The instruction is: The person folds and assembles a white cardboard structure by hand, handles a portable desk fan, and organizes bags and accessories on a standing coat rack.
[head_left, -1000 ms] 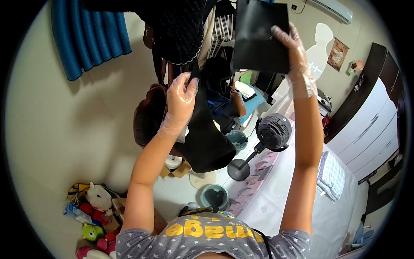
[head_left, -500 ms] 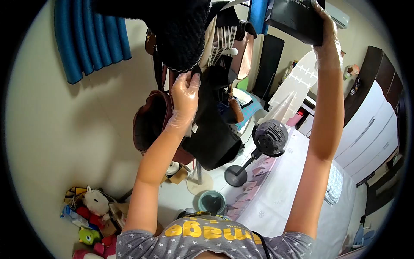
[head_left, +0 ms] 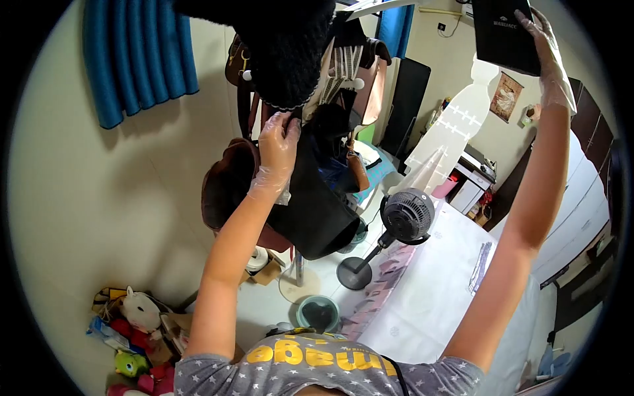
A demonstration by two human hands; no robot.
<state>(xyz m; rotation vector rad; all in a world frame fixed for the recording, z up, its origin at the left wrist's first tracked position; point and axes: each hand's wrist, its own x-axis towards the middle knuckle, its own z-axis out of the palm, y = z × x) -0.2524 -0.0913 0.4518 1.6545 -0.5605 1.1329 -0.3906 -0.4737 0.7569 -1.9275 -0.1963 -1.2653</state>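
My left hand (head_left: 277, 148), in a clear plastic glove, pinches the upper part of a black bag (head_left: 314, 211) hanging from a crowded rack. Beside it hangs an open brown bag (head_left: 228, 185), and just above is a black fluffy item (head_left: 284, 53). High at the upper right, my right hand (head_left: 545, 49), also gloved, grips a flat black packet (head_left: 507, 36) with small pale lettering. The thumb lies on the packet's face; some of the fingers are hidden behind it.
A standing fan (head_left: 407, 216) is right of the rack, beside a bed (head_left: 422, 290). A green bin (head_left: 318, 313) stands on the floor below. Plush toys (head_left: 142, 310) are piled at the lower left. Blue curtain (head_left: 139, 59) hangs at the upper left.
My right hand has carried the black packet further right, away from the rack. My left hand has stayed at the black bag, shifting only slightly. The view has moved a little.
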